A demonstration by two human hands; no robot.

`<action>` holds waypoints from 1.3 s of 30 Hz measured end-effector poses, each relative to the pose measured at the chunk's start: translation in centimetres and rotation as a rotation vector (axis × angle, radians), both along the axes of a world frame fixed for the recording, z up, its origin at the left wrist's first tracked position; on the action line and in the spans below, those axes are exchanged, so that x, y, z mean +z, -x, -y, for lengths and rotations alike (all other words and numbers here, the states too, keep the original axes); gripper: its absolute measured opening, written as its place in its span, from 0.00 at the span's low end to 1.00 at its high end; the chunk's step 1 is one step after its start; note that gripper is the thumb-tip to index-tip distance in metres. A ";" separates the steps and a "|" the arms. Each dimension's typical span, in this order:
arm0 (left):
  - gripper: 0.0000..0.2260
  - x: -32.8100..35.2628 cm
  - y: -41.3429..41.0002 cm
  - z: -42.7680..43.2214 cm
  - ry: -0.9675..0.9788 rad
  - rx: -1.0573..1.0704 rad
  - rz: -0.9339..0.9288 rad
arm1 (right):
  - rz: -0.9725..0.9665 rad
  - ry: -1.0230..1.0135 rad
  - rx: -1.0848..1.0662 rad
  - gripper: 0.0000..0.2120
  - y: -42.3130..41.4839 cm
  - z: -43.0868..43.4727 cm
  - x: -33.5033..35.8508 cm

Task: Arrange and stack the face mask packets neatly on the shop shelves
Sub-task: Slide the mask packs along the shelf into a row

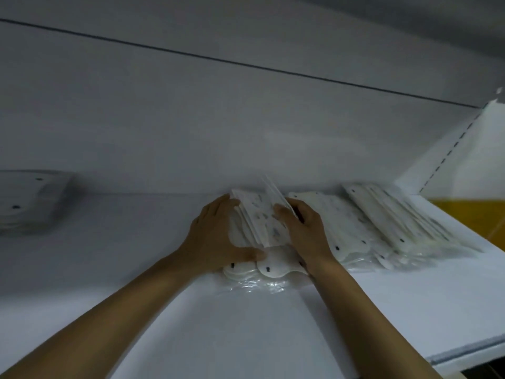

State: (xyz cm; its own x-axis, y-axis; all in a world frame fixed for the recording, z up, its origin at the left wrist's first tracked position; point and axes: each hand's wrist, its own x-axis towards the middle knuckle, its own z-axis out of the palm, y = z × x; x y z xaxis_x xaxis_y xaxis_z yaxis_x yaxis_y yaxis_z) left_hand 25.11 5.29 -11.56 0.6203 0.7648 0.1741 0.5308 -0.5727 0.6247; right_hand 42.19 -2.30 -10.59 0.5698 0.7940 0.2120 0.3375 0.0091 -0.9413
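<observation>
Dim white shop shelf [273,324] with a plain white back panel [218,119], pretty shadowy up there. The person has both arms reached in. The left hand [216,239] lies flat with fingers straight against the left side of a bunch of face mask packets [262,220], thumb tucked along the near edge. The right hand [303,228] curls its fingers over the right side of the same bunch, so the packets are squeezed between the two sets of fingers and tilted up off a lower pile. Just right of the right fingers there's a leaning row of more packets [382,222]. Well off to the left of the left fingers sits a separate stack [30,203], blurry.
</observation>
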 end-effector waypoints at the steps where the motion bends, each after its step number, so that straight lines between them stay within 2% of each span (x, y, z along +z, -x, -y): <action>1: 0.56 0.0 0.1 0.0 0.006 -0.012 0.023 | -0.002 0.005 0.001 0.09 0.0 0.0 0.0; 4: 0.44 0.0 0.4 -0.1 0.023 -0.056 0.063 | 0.044 0.043 0.016 0.12 -0.1 0.1 -0.1; 8: 0.30 -0.2 0.4 -0.3 0.027 -0.106 0.057 | 0.140 0.173 0.134 0.24 0.1 1.0 0.3; 9: 0.31 -0.3 0.5 -0.3 0.027 -0.119 0.063 | 0.147 0.188 0.163 0.26 0.1 1.3 0.5; 12: 0.44 -0.7 0.6 -0.4 -0.021 -0.151 0.043 | 0.156 0.240 0.261 0.34 -0.2 1.9 0.6; 15: 0.47 -1.3 0.4 -0.9 -0.057 -0.153 -0.022 | 0.201 0.295 0.335 0.43 -0.7 2.1 0.3; 17: 0.46 -1.3 0.4 -0.9 -0.061 -0.154 -0.067 | 0.230 0.278 0.321 0.40 -0.7 2.1 0.3; 20: 0.47 -1.0 0.4 -0.7 -0.040 -0.161 -0.082 | 0.354 0.170 0.188 0.19 -1.0 1.7 -0.2; 22: 0.51 -1.0 0.4 -0.6 -0.025 -0.151 -0.098 | 0.369 0.110 0.088 0.13 -1.0 1.4 -0.3; 24: 0.54 -1.0 0.4 -0.6 -0.021 -0.137 -0.084 | 0.292 0.060 0.008 0.10 -0.9 1.3 0.2; 26: 0.53 -0.8 0.3 -0.6 -0.035 -0.129 -0.071 | 0.144 0.017 -0.038 0.06 -0.9 1.3 0.9; 28: 0.53 -0.7 0.1 -0.5 -0.051 -0.105 -0.066 | 0.062 -0.031 -0.058 0.08 -1.0 1.2 0.9; 30: 0.51 -0.6 0.0 -0.4 -0.026 -0.072 0.071 | 0.201 -0.067 -0.115 0.11 -0.6 1.2 0.6; 32: 0.37 -0.1 0.1 0.0 0.076 -0.039 0.365 | 0.553 -0.134 -0.115 0.22 0.4 1.6 0.7; 33: 0.29 0.6 0.2 0.3 0.168 -0.027 0.511 | 0.713 -0.138 -0.041 0.26 1.0 1.6 0.5; 35: 0.19 1.9 0.0 0.8 0.414 -0.029 0.766 | 0.989 -0.149 0.110 0.25 2.4 1.3 0.1; 37: 0.10 2.8 -0.4 1.0 0.557 0.010 0.902 | 1.104 -0.136 0.249 0.27 3.8 0.9 -0.1; 39: 0.05 3.5 -0.3 1.4 0.533 0.049 0.974 | 1.092 -0.172 0.265 0.33 4.2 1.1 0.1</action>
